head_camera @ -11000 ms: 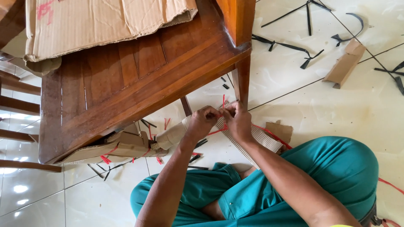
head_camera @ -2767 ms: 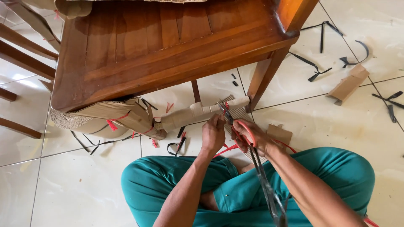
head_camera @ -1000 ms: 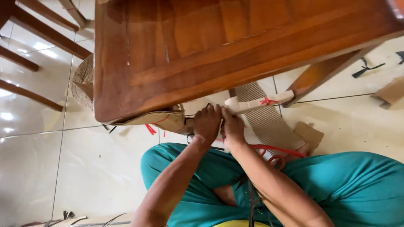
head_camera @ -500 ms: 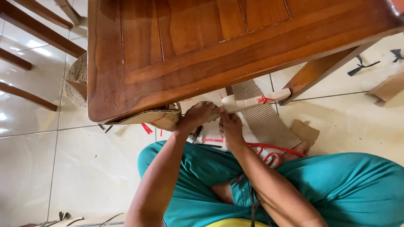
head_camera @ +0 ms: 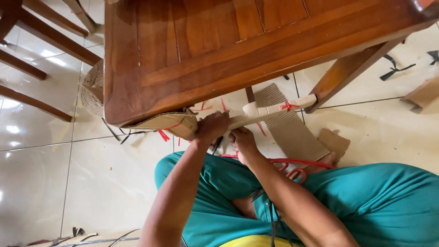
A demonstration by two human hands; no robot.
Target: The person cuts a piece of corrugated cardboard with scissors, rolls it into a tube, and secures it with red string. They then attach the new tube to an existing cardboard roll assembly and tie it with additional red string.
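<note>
I sit on the tiled floor in teal trousers, close under a wooden table [head_camera: 196, 50]. My left hand [head_camera: 212, 126] is closed round a cardboard-wrapped chair rung [head_camera: 270, 111] where it meets a larger cardboard-wrapped part [head_camera: 167, 123]. Red string [head_camera: 288, 106] ties the wrapping near the rung's right end. My right hand [head_camera: 242, 142] is just below the rung, fingers curled at its underside; what it holds is hidden. A strip of corrugated cardboard [head_camera: 288, 128] lies on the floor behind the rung.
A table leg [head_camera: 347, 73] stands to the right. Red string [head_camera: 297, 163] lies over my knee. Dark chair rails [head_camera: 36, 55] cross the upper left. Cardboard scraps [head_camera: 334, 142] and black strap offcuts [head_camera: 393, 68] litter the tiles at right.
My left hand has slid right from the large wrapped part onto the rung. My right hand has dropped slightly below the rung. The view has barely shifted.
</note>
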